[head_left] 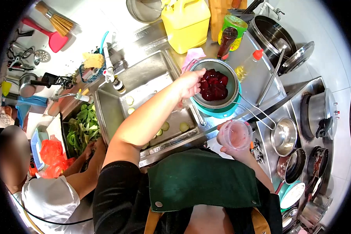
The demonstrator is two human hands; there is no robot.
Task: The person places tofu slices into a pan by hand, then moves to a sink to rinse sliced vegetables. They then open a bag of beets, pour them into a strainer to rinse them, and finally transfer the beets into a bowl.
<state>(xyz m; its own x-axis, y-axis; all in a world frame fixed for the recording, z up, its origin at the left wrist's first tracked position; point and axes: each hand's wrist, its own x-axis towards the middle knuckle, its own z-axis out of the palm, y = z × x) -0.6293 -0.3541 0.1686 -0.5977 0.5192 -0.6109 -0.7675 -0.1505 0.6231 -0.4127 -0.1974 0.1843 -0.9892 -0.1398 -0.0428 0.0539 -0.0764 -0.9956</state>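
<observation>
My left hand [192, 84] reaches across the sink and is closed on the near-left rim of a round metal strainer [233, 72], its fingertips just inside the edge. Glossy dark red pieces [213, 85], resembling raw liver, lie in the strainer. Below it sits a turquoise bowl [216, 112], mostly covered by the strainer. Close to my chest, my right hand [222, 146] is wrapped around a clear round plastic tub [236, 134] with reddish smears on its walls.
Cut pale green slices [184, 126] lie in the steel sink [117, 103]. At left, a co-worker's hands [95, 150] are at leafy greens [84, 124]. A yellow jug [186, 25], a red-capped bottle [250, 62] and a large pot [273, 35] stand behind; pans [290, 165] are at right.
</observation>
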